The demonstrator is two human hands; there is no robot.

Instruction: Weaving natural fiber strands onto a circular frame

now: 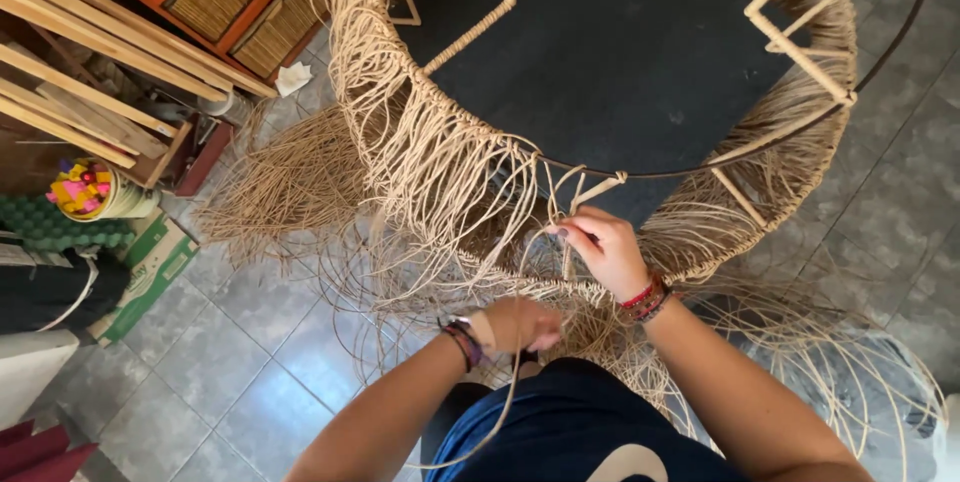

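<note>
Far left of both hands: wooden slats (90,72), a pot of coloured bits (88,190), a green cardboard box (150,267) on the tile floor. Left hand (520,324) is clenched around a rattan strand (505,397) trailing down toward the body. Right hand (605,250), higher and just right, pinches strands at the woven frame (430,142), which curves above both hands; loose rattan fans out around them.

The wicker frame (600,132) runs off the top edge. The left hand (520,324) has its fingertips buried among rattan strands (420,172), so its grip cannot be told. The wooden slats (90,62) are cropped at left.
</note>
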